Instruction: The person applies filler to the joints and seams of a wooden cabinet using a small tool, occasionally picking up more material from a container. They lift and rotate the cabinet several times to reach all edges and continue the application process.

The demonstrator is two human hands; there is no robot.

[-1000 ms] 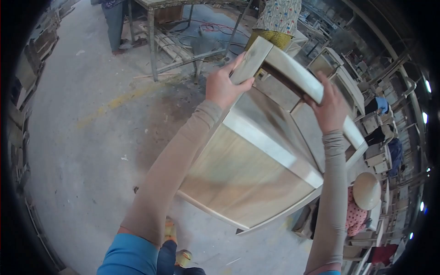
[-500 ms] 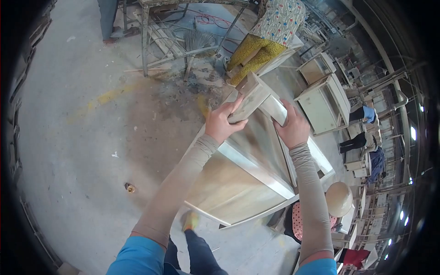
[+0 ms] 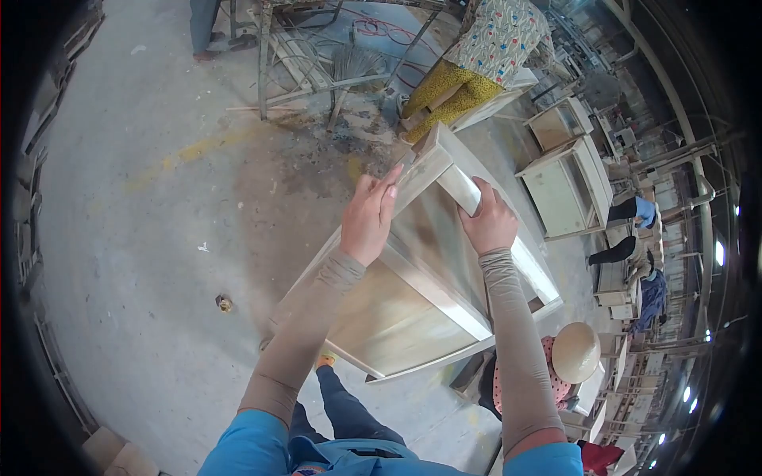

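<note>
- Two bare hands on one pale unfinished wooden cabinet (image 3: 413,293), tipped off the floor in front of the person.
- Left hand (image 3: 369,218) lies flat, fingers extended, against the top rail's outer face; right hand (image 3: 486,222) is wrapped shut around that rail.
- Cabinet looks rigid, bulky, likely heavy; smooth panels could slip, so the frame rails are the safest hold.
- Dusty grey concrete floor (image 3: 143,238) below.
- Crouching person in conical hat (image 3: 575,353) beside it; similar cabinets (image 3: 567,186) and metal-legged workbench (image 3: 317,55) beyond.
</note>
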